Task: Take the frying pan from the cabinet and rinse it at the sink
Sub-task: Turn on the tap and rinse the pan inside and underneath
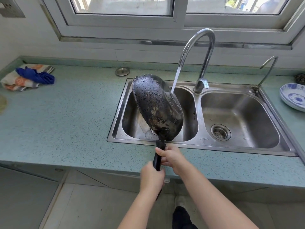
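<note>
The frying pan (156, 104) is held in the air over the left basin (189, 103) of the steel sink (199, 145). It is tilted steeply, so that its burnt black underside faces the camera, and many water drops sit on it. Its black handle (157, 160) points down toward the person, past the front edge of the sink.

Both hands are clamped on this handle. The right hand (172, 157) grips it higher, nearer to the pan body, and the left hand (152, 178) grips it just below, with the fingers curled round it.

Water (175, 80) runs from the tall curved faucet (199, 45) and falls behind the upper rim of the pan. Where it lands is hidden by the pan.

The right basin (247, 116) shows its drain strainer (220, 132), and a thin small tap (268, 70) stands at its far corner.

On the green speckled surface (66, 121) a round metal plug (122, 71) lies behind the sink. A bundle of cloths (18, 81) lies far left, with a blue cloth (36, 76) on top. Blue and white plates (293, 96) are stacked at the right edge. A window (165, 19) is above the sink.
</note>
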Demonstrator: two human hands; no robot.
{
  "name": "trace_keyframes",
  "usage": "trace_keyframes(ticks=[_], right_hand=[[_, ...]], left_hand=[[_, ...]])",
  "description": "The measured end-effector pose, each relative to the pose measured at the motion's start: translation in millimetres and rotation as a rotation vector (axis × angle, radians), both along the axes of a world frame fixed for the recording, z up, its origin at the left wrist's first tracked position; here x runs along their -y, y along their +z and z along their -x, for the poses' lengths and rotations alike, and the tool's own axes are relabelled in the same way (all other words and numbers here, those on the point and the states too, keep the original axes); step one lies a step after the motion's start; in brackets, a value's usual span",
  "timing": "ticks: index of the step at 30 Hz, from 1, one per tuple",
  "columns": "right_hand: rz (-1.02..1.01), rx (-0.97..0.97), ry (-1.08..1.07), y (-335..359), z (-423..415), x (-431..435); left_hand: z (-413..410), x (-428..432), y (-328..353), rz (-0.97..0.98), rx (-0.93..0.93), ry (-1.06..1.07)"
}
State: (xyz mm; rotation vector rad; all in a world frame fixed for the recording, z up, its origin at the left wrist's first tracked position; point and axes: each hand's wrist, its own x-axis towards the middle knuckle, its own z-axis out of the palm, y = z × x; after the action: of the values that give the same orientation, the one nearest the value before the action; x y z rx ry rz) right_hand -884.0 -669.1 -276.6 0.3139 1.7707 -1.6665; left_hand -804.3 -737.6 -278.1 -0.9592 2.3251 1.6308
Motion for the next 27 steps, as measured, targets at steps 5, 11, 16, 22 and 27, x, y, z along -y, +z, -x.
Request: trace_keyframes(ticks=[5, 11, 16, 22, 27], right_hand=[[-0.044, -0.059, -0.005, -8.6, -4.7, 7.7], [-0.114, -0.116, -0.016, -17.7, -6.9, 14.1], [-0.222, -0.207, 0.024, -17.1, -4.2, 7.3], [-0.286, -0.280, 0.043, -16.0, 0.2, -2.2], [-0.376, -0.328, 0.046, -14.1, 6.8, -8.1]], left_hand=[[-6.6, 5.3, -10.4, -0.049, 0.007, 0.020], [-8.6, 15.4, -15.0, -0.132, -0.009, 0.009], [-6.4, 9.2, -16.4, -0.239, -0.062, 0.029], [-1.8, -1.6, -18.1, -0.341, -0.094, 0.060], [6.7, -6.6, -20.8, -0.375, -0.118, 0.049]])
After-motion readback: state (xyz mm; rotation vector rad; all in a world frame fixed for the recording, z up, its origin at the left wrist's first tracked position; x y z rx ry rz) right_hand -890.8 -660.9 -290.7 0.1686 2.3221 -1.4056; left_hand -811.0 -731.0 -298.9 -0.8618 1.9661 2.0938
